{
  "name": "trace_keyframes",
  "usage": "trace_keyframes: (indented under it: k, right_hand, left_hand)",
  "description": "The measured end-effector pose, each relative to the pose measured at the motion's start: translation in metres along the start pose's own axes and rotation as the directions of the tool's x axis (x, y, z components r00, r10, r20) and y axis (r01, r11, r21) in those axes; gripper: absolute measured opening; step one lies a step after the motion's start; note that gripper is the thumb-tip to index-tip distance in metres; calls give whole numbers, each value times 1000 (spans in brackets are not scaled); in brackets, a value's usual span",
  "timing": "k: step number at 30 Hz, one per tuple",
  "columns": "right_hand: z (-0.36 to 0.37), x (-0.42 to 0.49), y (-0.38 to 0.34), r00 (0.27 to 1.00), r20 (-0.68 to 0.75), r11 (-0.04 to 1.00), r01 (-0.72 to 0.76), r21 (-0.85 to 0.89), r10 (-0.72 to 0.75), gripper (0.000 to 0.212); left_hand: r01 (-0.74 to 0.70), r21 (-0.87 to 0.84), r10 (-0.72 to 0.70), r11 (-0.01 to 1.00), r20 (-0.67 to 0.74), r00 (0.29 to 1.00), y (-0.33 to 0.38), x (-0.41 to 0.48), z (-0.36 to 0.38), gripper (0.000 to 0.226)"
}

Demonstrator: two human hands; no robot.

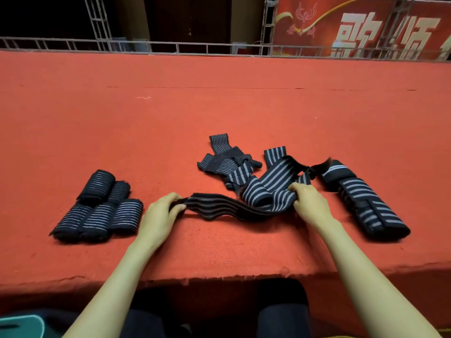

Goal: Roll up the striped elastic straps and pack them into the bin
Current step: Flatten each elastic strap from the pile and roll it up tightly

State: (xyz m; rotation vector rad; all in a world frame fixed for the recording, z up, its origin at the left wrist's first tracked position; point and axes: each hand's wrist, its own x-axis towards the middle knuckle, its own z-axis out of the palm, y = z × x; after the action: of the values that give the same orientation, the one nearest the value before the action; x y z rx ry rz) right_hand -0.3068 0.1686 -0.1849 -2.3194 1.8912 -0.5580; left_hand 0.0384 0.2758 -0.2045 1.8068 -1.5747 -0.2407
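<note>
Striped elastic strap (227, 211) stretches low over the near part of the red carpeted platform (219, 106), sagging onto it between the two hands. The left hand (161, 213) pinches one end between thumb and curled fingers; the right hand (311, 203) grips the other stretch where it runs into a loose pile of unrolled straps (244, 172), which lies just beyond the right hand and crowds that side. Left of the left hand, apart from it, a cluster of finished thin-striped rolls (97, 211) sits packed together, touching one another. Right of the right hand, wide-striped rolls (366, 201) lie in a line running toward the near right. Between the striped elastic strap and the frayed near edge of the platform the carpet is bare, and a broad bare stretch runs from the pile to the far edge. Along that far edge stand a metal truss railing (170, 47) and a red banner (366, 28). Below the near edge, at the lower left, a corner of a teal bin (22, 325) shows.
</note>
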Motion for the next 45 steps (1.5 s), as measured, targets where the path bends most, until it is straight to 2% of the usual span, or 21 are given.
trace_keyframes:
  k: [2, 4, 9, 13, 17, 21, 24, 27, 29, 33, 36, 38, 41, 45]
  right_hand:
    - [-1, -8, 3, 999, 43, 999, -29, 19, 28, 46]
    - [0, -16, 3, 999, 30, 999, -16, 34, 15, 47]
    - [10, -40, 4, 991, -130, 999, 19, 44, -13, 48]
    - [23, -59, 12, 928, -341, 989, 144, -32, -146, 43]
    - [28, -75, 8, 903, -355, 969, 208, -131, -242, 44]
    - [27, -88, 5, 900, -303, 948, 276, -161, -313, 42]
    - [30, -96, 3, 932, -208, 952, 272, -141, -298, 33]
    - [34, -97, 3, 960, -89, 962, 259, -83, -267, 37]
    - [32, -97, 5, 960, -39, 960, 274, -53, -276, 33]
    - [14, -96, 6, 959, 134, 968, 238, 84, -248, 50]
    - [-3, -94, 9, 933, 253, 947, 190, 259, -257, 46]
    - [-8, -91, 13, 956, 164, 935, 185, 303, -243, 39]
    - [-8, -84, 19, 987, -65, 947, 157, 280, -144, 30]
    - [-12, -75, 29, 926, -378, 973, 81, 216, 7, 27]
  left_hand:
    - [-51, -61, 36, 997, -224, 974, 13, 1, -4, 5]
    - [-111, -81, 79, 991, -324, 943, 20, 2, -11, 8]
    - [-214, -40, 204, 976, -185, 961, -2, -20, -18, 17]
    - [-228, 110, 245, 967, -176, 953, -28, -45, -24, 16]
    - [-251, 286, 301, 925, -149, 942, -44, -59, -28, 18]
    - [-187, 357, 258, 915, -164, 952, -53, -75, -28, 25]
    - [-100, 359, 196, 928, -242, 950, -56, -81, -27, 24]
    - [-61, 408, 173, 911, -244, 954, -56, -83, -25, 20]
    - [-50, 442, 169, 895, -232, 958, -51, -88, -23, 30]
    - [-99, 327, 177, 940, -216, 960, -15, -90, -13, 39]
    - [-221, 137, 229, 966, -49, 972, 30, -80, 17, 33]
    - [-293, 20, 291, 956, 68, 954, 63, -73, 43, 28]
    - [-371, -98, 383, 923, 163, 909, 113, -59, 81, 31]
    - [-407, -124, 423, 905, 164, 891, 167, -45, 116, 33]
